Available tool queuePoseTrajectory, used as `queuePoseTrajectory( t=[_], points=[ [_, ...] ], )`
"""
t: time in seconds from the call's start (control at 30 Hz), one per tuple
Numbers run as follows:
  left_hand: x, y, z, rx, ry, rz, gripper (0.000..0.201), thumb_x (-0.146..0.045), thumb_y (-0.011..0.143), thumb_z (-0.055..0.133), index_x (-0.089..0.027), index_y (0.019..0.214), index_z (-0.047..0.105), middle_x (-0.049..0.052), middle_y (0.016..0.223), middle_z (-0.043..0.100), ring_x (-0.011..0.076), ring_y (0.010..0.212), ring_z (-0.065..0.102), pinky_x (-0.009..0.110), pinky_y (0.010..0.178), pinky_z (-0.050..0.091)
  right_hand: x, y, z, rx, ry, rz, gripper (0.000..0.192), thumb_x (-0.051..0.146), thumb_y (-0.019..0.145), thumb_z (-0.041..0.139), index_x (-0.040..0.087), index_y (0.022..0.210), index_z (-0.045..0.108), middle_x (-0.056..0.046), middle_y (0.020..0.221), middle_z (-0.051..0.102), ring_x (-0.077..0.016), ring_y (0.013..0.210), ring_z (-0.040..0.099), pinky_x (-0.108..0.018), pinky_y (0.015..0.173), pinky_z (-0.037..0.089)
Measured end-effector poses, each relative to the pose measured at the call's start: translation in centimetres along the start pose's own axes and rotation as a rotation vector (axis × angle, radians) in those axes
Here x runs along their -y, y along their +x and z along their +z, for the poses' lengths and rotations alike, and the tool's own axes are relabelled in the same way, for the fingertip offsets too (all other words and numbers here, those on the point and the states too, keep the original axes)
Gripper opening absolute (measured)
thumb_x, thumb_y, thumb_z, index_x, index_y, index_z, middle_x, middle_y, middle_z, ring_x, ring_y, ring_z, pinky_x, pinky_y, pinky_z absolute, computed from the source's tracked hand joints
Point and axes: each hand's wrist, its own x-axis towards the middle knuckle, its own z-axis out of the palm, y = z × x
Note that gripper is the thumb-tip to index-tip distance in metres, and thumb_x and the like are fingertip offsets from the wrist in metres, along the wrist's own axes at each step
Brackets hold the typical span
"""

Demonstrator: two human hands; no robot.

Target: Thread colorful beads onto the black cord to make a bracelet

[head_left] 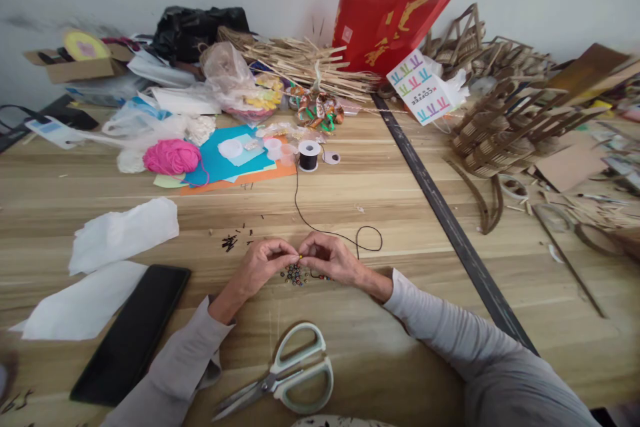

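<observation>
Beadwork looks fiddly: I see my left hand (263, 265) and right hand (330, 257) pinching a tiny yellow bead (300, 257) between fingertips on limp thin black cord (305, 213), light, slippery, best gripped just beside the bead, above the small pile of dark beads (295, 274).

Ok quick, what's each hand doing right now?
Left hand: pinched on a small yellow bead.
Right hand: pinched shut on the black cord.

Long grey ribbed sleeves (450, 330), cuffs at both wrists, bare hands.
</observation>
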Motion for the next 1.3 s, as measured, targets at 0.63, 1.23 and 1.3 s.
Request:
queuePoseTrajectory(
  t=[0.63, 1.23, 1.3],
  points=[
    [-0.6, 0.0, -0.3, 0.019, -0.070, -0.023, 0.013, -0.026, 0.068, 0.067, -0.014, 0.065, 0.063, 0.000, 0.062, 0.062, 0.0133, 0.061, 0.055, 0.024, 0.062, 0.045, 0.9, -0.3, -0.5, 0.057, 0.012, 0.084, 0.028, 0.040, 0.082, 0.060, 0.014, 0.076, 0.053, 0.003, 0.062, 0.048, -0.0064, 0.049, 0.041, -0.019, 0.046, 0.033],
    [-0.2, -0.2, 0.1, 0.030, 0.019, 0.084, 0.013, -0.025, 0.076, 0.064, -0.014, 0.069, 0.064, 0.000, 0.065, 0.062, 0.0128, 0.063, 0.055, 0.022, 0.061, 0.044, 0.6, 0.1, -0.7, 0.111, 0.062, 0.079, 0.028, 0.039, 0.076, 0.067, 0.012, 0.082, 0.061, 0.002, 0.064, 0.054, -0.0059, 0.053, 0.043, -0.018, 0.050, 0.034],
    [-0.2, -0.3, 0.2, 0.023, 0.030, 0.089, 0.012, -0.024, 0.076, 0.064, -0.014, 0.070, 0.064, 0.000, 0.065, 0.062, 0.0128, 0.063, 0.054, 0.022, 0.061, 0.043, 0.6, 0.1, -0.8, 0.113, 0.045, 0.072, 0.028, 0.039, 0.077, 0.066, 0.012, 0.082, 0.060, 0.002, 0.063, 0.053, -0.0059, 0.052, 0.042, -0.018, 0.050, 0.033]
  ],
)
